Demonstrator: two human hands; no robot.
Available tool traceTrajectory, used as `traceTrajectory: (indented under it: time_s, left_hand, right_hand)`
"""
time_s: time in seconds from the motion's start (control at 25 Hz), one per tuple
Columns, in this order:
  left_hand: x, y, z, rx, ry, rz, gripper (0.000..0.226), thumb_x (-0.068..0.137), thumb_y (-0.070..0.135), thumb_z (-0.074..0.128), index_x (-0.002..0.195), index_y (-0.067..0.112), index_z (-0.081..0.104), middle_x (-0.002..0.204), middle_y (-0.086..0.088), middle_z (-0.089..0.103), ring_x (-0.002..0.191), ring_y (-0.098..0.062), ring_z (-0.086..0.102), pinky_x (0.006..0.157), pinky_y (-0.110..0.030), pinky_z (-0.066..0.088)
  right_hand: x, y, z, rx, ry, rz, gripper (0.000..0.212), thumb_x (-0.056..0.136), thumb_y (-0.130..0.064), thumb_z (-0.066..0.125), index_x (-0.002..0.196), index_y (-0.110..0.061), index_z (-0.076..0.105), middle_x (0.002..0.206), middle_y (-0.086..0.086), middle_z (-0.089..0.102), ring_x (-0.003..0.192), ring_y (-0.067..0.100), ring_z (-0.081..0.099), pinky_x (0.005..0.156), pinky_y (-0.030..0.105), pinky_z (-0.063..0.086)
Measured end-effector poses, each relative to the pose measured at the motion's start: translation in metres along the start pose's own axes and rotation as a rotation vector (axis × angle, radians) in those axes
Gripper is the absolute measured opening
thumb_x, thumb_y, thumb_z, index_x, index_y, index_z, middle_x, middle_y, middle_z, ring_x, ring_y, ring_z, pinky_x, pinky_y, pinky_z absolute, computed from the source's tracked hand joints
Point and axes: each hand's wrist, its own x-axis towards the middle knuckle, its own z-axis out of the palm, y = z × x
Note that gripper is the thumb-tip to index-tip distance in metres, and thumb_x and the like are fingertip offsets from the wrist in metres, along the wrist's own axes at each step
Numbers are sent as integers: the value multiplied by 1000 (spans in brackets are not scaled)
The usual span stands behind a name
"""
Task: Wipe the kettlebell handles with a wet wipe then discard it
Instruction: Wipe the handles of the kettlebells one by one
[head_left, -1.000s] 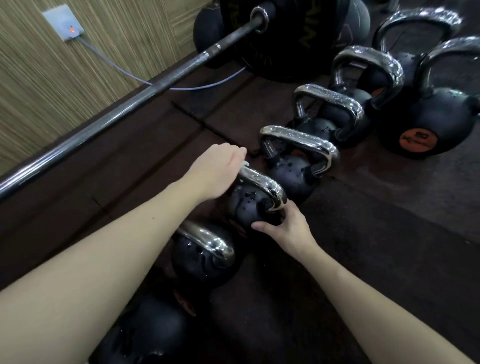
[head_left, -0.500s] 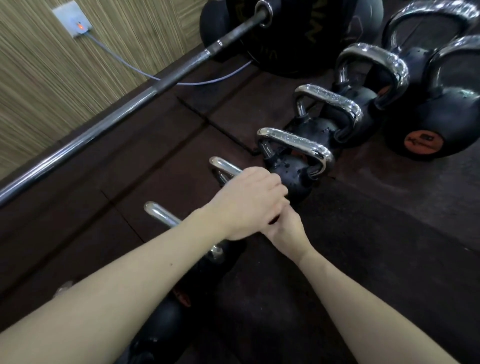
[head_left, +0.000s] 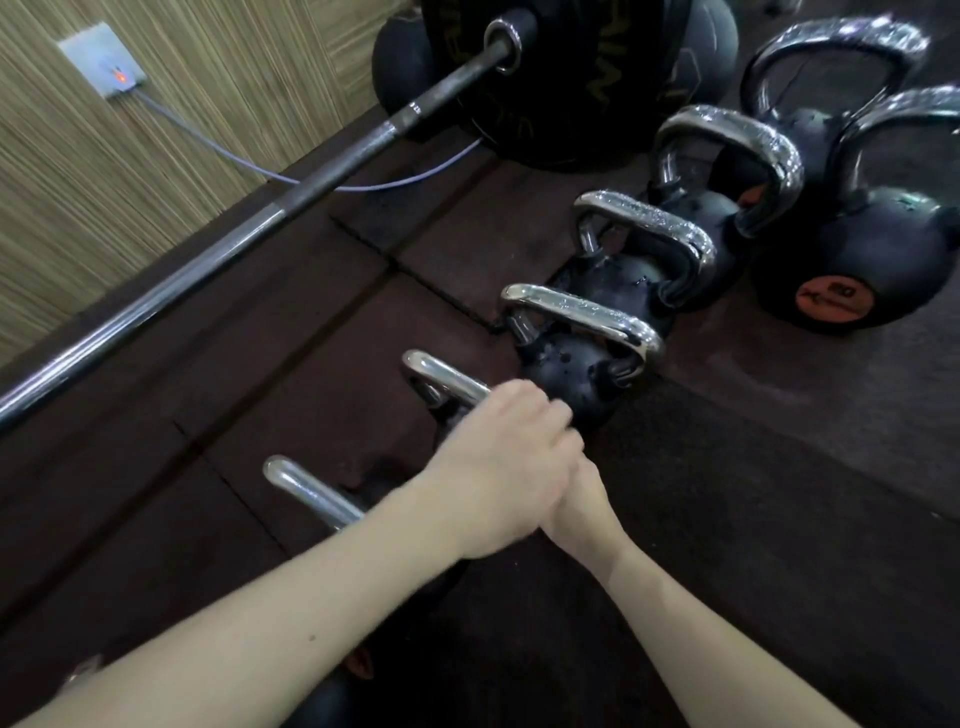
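A row of black round kettlebells with shiny chrome handles (head_left: 582, 316) runs diagonally up-right across the dark rubber floor (head_left: 753, 493). The left hand (head_left: 501, 467) curls over one smooth handle bar (head_left: 447, 382), whose long axis points up-left. The right hand (head_left: 579, 506) is half hidden beneath; I cannot tell its grip.

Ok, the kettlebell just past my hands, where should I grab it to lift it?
Grip the chrome handle of that kettlebell along its straight top bar, coming down from above. The bar lies level and unobstructed, with an open gap beneath for fingers to curl through.
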Motion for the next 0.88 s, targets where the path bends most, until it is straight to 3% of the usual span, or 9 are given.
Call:
traceTrajectory:
  time_s: [0.08, 0.24, 0.32, 0.4, 0.48, 0.52, 0.6, 0.72, 0.88]
  left_hand:
    - [0, 1, 8, -45, 38, 78, 13, 93, 28, 57, 96, 19, 66, 97, 0, 60, 94, -28, 55, 94, -47, 45]
    - [-9, -68, 10, -143, 219, -76, 26, 99, 26, 44, 80, 22, 60, 78, -2, 60, 68, -30, 58, 63, -42, 52]
    - [-21, -101, 29, -367, 156, -353, 35, 98, 31, 34, 82, 16, 62, 82, -5, 63, 76, -31, 60, 74, -45, 54]
    - [-24, -119, 33, -956, 71, -804, 47, 93, 48, 33, 84, 13, 64, 84, -1, 66, 81, -26, 59, 86, -44, 53]
    - [-22, -121, 33, -1256, 16, -1071, 42, 95, 48, 37, 70, 18, 53, 69, 1, 59, 72, -26, 51, 74, -39, 47]
    - [-18, -117, 27, -1116, -6, -1011, 42, 99, 42, 34, 68, 19, 50, 69, 2, 57, 73, -25, 49, 72, -38, 43]
    - [-12, -102, 15, -562, 38, -559, 42, 100, 36, 27, 76, 19, 58, 83, -2, 63, 81, -29, 56, 76, -40, 46]
    - [3, -46, -1, -65, 19, -104, 18, 90, 24, 48, 72, 28, 52, 76, -2, 63, 74, -29, 61, 68, -43, 46]
    - [10, 14, 22, 74, -78, 9, 18, 89, 12, 55, 89, 13, 72, 94, -8, 68, 98, -31, 57, 97, -46, 45]
  right_hand:
    - [1, 1, 1, -15, -28, 17, 42, 91, -5, 75, 131, 0, 64, 128, 18, 69, 122, 37, 65, 89, 26, 44]
    - [5, -1, 2, 28, 10, 31, 87, 68, -44, 96, 144, -34, 54, 132, -16, 66, 125, 3, 60, 108, 26, 49]
    - [5, 1, 3, 57, -8, 51, 96, 66, -45, 97, 149, -41, 48, 137, -18, 63, 129, 1, 57, 114, 29, 46]
    - [4, 3, 2, 67, -3, 50, 96, 66, -48, 96, 148, -44, 47, 137, -19, 64, 131, 1, 57, 116, 32, 47]
    - [2, 3, 0, 57, 2, 47, 96, 66, -49, 96, 148, -44, 47, 136, -19, 65, 130, -1, 57, 116, 34, 47]
    - [2, 3, 0, 55, 2, 46, 97, 66, -49, 97, 148, -43, 47, 136, -19, 65, 130, 0, 58, 116, 34, 47]
    - [2, 0, 1, 44, -4, 42, 98, 65, -47, 97, 149, -41, 47, 136, -18, 66, 129, 1, 59, 115, 33, 48]
    - [3, 0, 2, -27, 18, 32, 84, 68, -52, 88, 143, -28, 57, 134, -15, 66, 126, 10, 63, 101, 16, 45]
    - [3, 6, 2, -67, -30, 39, 37, 93, -1, 72, 129, 4, 64, 128, 21, 69, 123, 39, 65, 75, -3, 36]
